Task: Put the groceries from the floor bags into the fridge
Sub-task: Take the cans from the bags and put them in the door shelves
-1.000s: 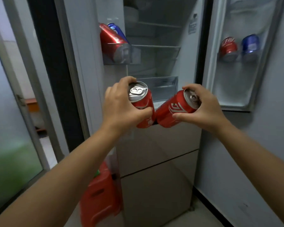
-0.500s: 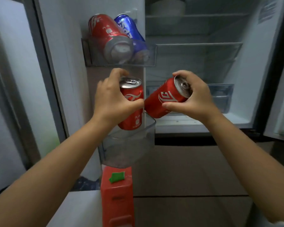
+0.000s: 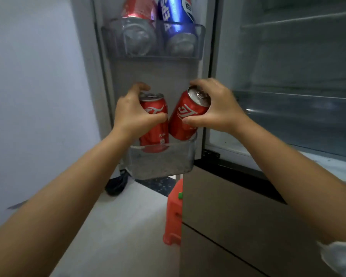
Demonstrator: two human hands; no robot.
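My left hand (image 3: 131,113) grips an upright red cola can (image 3: 155,124) whose base dips into the clear lower door bin (image 3: 164,162) of the open fridge door. My right hand (image 3: 218,105) holds a second red cola can (image 3: 185,118), tilted left, its bottom at the bin's right rim. The two cans nearly touch. The upper door bin (image 3: 154,40) holds a red can (image 3: 138,11) and a blue can (image 3: 175,13).
The fridge interior (image 3: 288,66) is open on the right, with glass shelves and a clear drawer (image 3: 300,114). Below are closed beige drawer fronts (image 3: 238,216). A red plastic stool (image 3: 173,214) and a dark shoe (image 3: 117,184) are on the floor under the door.
The view and both hands have shifted toward the left door. Both cans have come down to the lower door bin, and the left can's base has entered it.
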